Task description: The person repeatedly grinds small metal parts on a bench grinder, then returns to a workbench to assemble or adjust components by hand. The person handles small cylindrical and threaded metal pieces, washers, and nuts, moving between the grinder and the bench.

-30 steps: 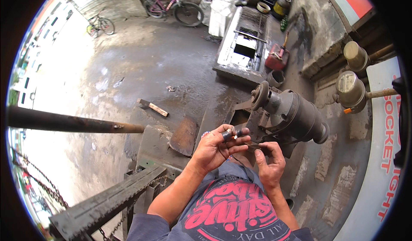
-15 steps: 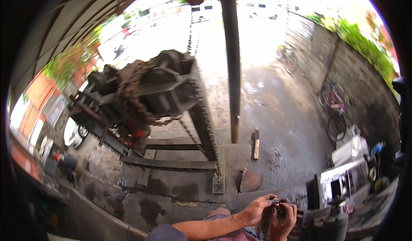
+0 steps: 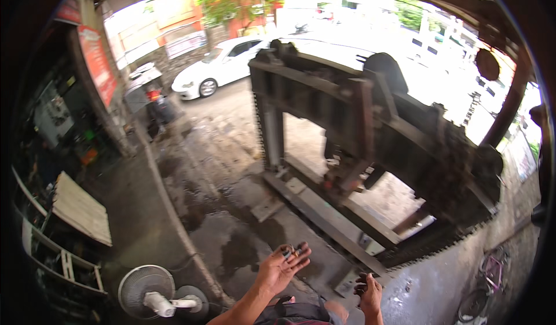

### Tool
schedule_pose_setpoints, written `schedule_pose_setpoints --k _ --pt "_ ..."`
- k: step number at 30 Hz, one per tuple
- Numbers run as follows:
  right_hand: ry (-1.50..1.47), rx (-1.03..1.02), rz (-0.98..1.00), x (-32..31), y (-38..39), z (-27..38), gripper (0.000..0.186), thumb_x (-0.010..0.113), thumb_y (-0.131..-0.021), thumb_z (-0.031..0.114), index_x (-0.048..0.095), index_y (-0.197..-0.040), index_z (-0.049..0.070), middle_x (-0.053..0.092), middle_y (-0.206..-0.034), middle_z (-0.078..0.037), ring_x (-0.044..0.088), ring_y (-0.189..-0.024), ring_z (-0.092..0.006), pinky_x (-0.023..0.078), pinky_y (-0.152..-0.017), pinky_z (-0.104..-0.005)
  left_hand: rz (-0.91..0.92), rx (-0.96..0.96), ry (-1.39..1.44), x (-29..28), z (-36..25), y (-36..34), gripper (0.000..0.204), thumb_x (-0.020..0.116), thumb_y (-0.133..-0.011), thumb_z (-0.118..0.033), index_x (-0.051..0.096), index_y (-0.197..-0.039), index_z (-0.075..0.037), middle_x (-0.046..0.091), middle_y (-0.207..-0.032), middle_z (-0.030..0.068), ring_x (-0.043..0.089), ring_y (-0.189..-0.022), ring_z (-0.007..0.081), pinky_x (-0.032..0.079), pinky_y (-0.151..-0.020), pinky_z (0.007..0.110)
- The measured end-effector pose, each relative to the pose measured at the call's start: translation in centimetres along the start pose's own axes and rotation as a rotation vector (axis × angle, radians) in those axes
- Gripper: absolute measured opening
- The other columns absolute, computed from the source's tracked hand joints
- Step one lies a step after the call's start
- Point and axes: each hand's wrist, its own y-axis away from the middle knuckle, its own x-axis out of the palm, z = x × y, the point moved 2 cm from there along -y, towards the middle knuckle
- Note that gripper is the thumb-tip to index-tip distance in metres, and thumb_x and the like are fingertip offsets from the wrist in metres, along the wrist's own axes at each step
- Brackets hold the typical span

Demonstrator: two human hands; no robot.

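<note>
From over here I can see a small dark part point(image 3: 299, 249) up in the person's left hand point(image 3: 279, 271), resting at the fingers, above the upturned palm. It looks stubby and blackish, with a little warm, brownish glint on its lower side. Just beside it, nearer the thumb, sits another dark bit point(image 3: 286, 255), its surface showing a dull grey-blue patch. The two could be ends of one piece or two separate ones; it's too small and blurred to say. Both are held clear of the ground, in the open, well apart from the right hand point(image 3: 370, 295).
</note>
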Motion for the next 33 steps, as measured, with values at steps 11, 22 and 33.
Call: schedule_pose_setpoints --k 11,22,33 --pt "1.072 0.89 0.308 7.8 -12.4 -18.0 0.017 0.072 -0.094 0.015 0.072 -0.102 0.001 0.07 -0.089 -0.009 0.068 -0.073 -0.0169 0.052 -0.058 -0.0316 -0.201 0.628 0.207 -9.1 -25.4 2.4 0.023 0.05 -0.105 -0.02 0.065 -0.107 -0.004 0.06 -0.139 0.0199 0.051 -0.139 0.0376 0.041 -0.117 0.054" --pt "0.938 0.796 0.987 60.2 -28.0 -14.6 0.011 0.072 -0.091 0.004 0.074 -0.101 0.006 0.072 -0.095 -0.007 0.068 -0.078 -0.0172 0.052 -0.063 -0.0302 -0.426 1.046 0.247 -15.7 -47.0 6.6 0.016 0.055 -0.102 -0.013 0.065 -0.106 -0.001 0.057 -0.141 0.0248 0.052 -0.136 0.043 0.046 -0.113 0.054" --pt "0.741 -0.532 1.963 125.8 -0.6 -19.1 0.033 0.077 -0.08 -0.005 0.073 -0.112 0.0 0.07 -0.1 -0.008 0.069 -0.083 -0.0151 0.055 -0.073 -0.0277 -0.616 1.398 0.023 -27.0 -83.6 13.6 0.013 0.053 -0.103 -0.006 0.061 -0.113 -0.003 0.066 -0.127 0.0214 0.061 -0.127 0.0306 0.049 -0.107 0.047"
